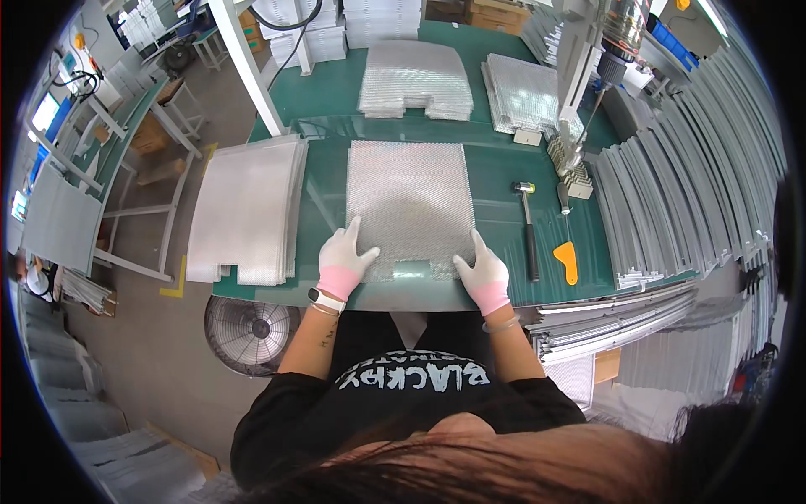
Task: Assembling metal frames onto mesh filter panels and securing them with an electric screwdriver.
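A silver metal mesh panel (410, 193) lies flat on the green work table (323, 202) straight ahead of me, with a small rectangular notch in its near edge. My left hand (343, 259), in a white glove with a pink cuff, rests on its near left corner, fingers stretched and thumb apart. At the near right corner lies my right hand (484, 270), gloved alike, fingers spread along the edge. Neither hand is wrapped round anything. To the right of the panel are a small hammer (530, 235) with a black handle and a yellow-orange scraper-like tool (567, 262).
Notched mesh panels form a stack (243, 210) on the left; more stacks (416, 80) stand at the back. A long row of panels (688, 168) leans on the right. A power driver (620, 50) hangs at the upper right. A floor fan (256, 329) stands below the table's left edge.
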`<state>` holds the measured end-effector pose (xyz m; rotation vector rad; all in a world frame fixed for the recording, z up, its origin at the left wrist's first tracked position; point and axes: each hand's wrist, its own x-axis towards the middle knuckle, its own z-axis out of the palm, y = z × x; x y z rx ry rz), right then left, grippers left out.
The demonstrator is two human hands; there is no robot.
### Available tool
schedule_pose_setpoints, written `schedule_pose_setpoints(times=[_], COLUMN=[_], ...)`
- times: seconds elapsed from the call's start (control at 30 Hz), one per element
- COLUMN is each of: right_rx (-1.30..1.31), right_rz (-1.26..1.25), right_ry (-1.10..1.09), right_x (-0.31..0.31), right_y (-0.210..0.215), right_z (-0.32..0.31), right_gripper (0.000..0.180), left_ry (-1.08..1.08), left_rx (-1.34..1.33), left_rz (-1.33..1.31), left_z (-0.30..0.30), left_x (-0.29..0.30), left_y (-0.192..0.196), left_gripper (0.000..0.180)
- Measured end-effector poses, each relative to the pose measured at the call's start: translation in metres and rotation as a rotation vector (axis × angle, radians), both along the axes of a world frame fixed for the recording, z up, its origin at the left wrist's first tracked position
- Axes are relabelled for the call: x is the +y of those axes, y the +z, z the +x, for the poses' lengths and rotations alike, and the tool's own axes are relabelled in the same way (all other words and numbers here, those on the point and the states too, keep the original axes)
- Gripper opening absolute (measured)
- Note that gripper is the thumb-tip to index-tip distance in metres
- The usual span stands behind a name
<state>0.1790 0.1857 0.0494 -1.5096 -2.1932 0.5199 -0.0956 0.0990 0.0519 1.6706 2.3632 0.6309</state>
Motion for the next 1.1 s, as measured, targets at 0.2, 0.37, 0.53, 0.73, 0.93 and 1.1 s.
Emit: schedule_pose_setpoints(times=[0.2,0.37,0.53,0.73,0.93,1.1], right_rx=[-0.036,-0.09,-0.14,-0.164,-0.156,0.108], right_rz=[-0.08,-0.173,-0.187,-0.046,0.296,0.04], right_ry=[0.052,0.058,0.059,0.272,-0.322,-0.518], right_x=[0.009,0.015,0.018,0.111,0.354,0.356], right_y=[0.005,0.015,0.025,0.052,-0.024,-0.01], right_z=[0.0,-0.001,0.0,0.012,0.076,0.021], right_gripper=[0.07,0.072,0.072,0.034,0.075,0.09], left_ry=[-0.005,0.003,0.063,-0.05,-0.36,-0.169], left_rx=[-0.025,-0.017,-0.013,0.192,0.176,0.188], left_rz=[0.077,0.052,-0.084,-0.086,-0.246,-0.01], left_z=[-0.001,0.001,0.004,-0.018,-0.003,0.033], left_x=[-0.005,-0.003,0.005,0.009,-0.002,-0.06], left_y=[-0.008,-0.006,0.01,0.015,0.028,0.049], left_gripper=[0.077,0.077,0.081,0.081,0.078,0.076])
